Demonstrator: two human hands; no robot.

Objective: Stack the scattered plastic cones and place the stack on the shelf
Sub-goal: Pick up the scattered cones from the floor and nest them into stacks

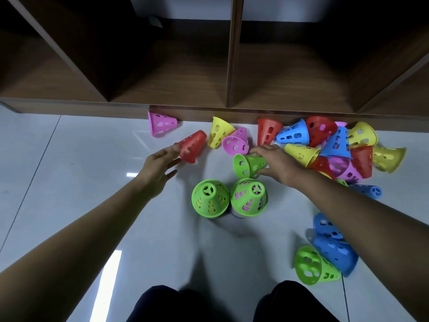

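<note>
Perforated plastic cones in red, yellow, pink, blue and green lie scattered on the pale tiled floor below a wooden shelf [162, 84]. My right hand [276, 162] is shut on a green cone [247, 165] lying on its side. My left hand [160, 165] is open, its fingertips touching a red cone [192, 145] that lies tilted. In front of me stands a short stack [248, 197] with a green cone on top and pink showing through its holes. Beside it a single green cone [210, 198] stands upright.
A dense pile of mixed cones [336, 147] sits at the right against the shelf base. Two blue cones [332, 242] and a green one [313, 266] lie near my right knee. A pink cone [161, 123] rests against the shelf base. My knees [232, 303] are at the bottom.
</note>
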